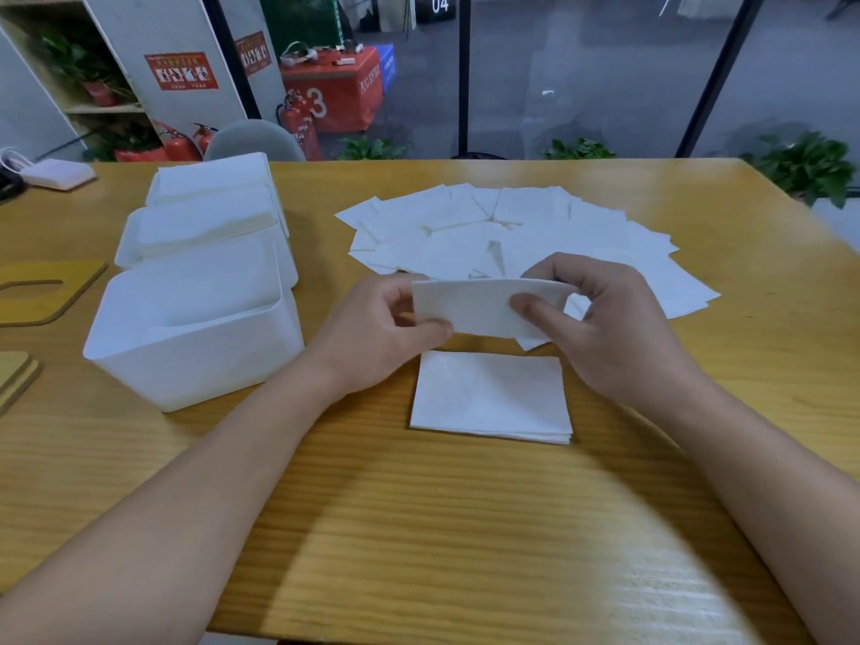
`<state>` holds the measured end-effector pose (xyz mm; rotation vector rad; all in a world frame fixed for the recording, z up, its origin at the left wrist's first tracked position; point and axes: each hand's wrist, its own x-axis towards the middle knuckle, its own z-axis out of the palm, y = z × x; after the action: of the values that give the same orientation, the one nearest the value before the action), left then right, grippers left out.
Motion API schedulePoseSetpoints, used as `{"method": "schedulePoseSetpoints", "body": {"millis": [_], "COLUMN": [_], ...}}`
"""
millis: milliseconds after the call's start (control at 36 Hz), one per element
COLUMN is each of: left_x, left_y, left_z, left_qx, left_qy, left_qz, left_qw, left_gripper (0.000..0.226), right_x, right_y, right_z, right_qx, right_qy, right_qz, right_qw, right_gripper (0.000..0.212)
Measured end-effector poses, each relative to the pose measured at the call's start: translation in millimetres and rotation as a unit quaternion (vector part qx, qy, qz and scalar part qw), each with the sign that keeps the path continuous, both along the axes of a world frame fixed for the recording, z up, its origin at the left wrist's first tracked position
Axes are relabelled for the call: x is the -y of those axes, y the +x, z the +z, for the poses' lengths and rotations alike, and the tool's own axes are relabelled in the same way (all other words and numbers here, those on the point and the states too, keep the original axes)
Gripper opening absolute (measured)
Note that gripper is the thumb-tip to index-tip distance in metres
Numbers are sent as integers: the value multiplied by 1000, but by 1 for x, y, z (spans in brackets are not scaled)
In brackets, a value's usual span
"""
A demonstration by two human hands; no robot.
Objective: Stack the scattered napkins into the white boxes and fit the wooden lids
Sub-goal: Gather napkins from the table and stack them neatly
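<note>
Both hands hold one white napkin above the table: my left hand pinches its left edge, my right hand pinches its right side. Right under it lies a small neat stack of napkins. Behind my hands several loose napkins are spread out in a fan. Three white boxes stand in a row on the left: the near box looks nearly empty, while the middle box and the far box hold napkins. A wooden lid with a slot lies left of the boxes.
More wooden lids poke in at the left edge. A white device lies at the table's far left corner. A grey chair back stands behind the table, and plants beyond its far right corner.
</note>
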<state>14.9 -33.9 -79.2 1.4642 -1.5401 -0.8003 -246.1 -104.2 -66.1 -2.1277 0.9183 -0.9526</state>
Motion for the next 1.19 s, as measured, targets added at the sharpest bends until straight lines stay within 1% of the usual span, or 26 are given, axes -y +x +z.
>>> {"method": "schedulePoseSetpoints", "body": {"millis": [28, 83, 139, 167, 194, 222, 278, 306, 361, 444, 500, 583, 667, 833, 917, 972, 1028, 1083, 1111, 1194], "left_x": [-1, -2, -3, -3, -3, -3, -3, -3, -4, -4, -4, -4, -5, -4, -4, -3, -3, -2, -2, -1], "left_y": [-1, -5, -7, -8, -8, -8, -8, -8, -8, -8, -9, -7, -7, -9, -9, -7, -6, -5, -5, -6], "left_z": [1, 4, 7, 8, 8, 8, 7, 7, 8, 9, 10, 9, 8, 2, -1, -2, -2, -2, -3, -5], "left_qx": [13, 7, -27, -48, -65, -74, -81, -85, -87, -39, 0, 56, 85, 146, 158, 178, 173, 168, 169, 160], "left_qy": [3, -14, -46, -57, -66, -70, -60, -49, -20, 30, 53, 53, 45, 14, 6, -12, -15, -8, -4, 8], "left_qz": [-7, -13, -7, 1, 8, 13, 9, 0, -23, -50, -64, -76, -71, -40, -37, -30, -29, -42, -50, -62], "left_qw": [1000, 1000, 999, 997, 996, 995, 995, 995, 996, 998, 997, 994, 993, 988, 987, 984, 984, 985, 984, 985], "left_gripper": [15, 18, 16, 14, 13, 12, 12, 13, 13, 9, 11, 13, 12, 6, 4, 7, 10, 8, 7, 7], "right_x": [-1, -1, -3, -5, -7, -7, -5, -3, 1, 6, 7, 7, 6, 7, 8, 9, 11, 12, 13, 14], "right_y": [1, 1, 2, 2, 2, 1, -1, -3, -7, -12, -13, -14, -13, -12, -12, -14, -15, -15, -15, -17], "right_z": [1, 0, 2, 5, 7, 10, 14, 16, 18, 16, 15, 15, 15, 13, 10, 9, 9, 10, 9, 7], "right_qx": [-3, -13, -3, 14, 33, 45, 37, 24, -17, -106, -147, -187, -199, -211, -222, -203, -195, -215, -229, -261], "right_qy": [-3, -3, 17, 37, 59, 78, 103, 112, 139, 162, 178, 181, 184, 171, 133, 100, 59, 26, 17, 7], "right_qz": [6, 18, 29, 38, 44, 48, 39, 32, 28, 42, 53, 64, 65, 56, 48, 27, 6, 12, 24, 43], "right_qw": [1000, 1000, 999, 999, 997, 995, 993, 993, 990, 980, 972, 963, 960, 961, 965, 974, 979, 976, 973, 964], "right_gripper": [13, 12, 8, 4, 5, 13, 26, 28, 25, 16, 13, 11, 12, 16, 18, 19, 14, 7, 7, 16]}}
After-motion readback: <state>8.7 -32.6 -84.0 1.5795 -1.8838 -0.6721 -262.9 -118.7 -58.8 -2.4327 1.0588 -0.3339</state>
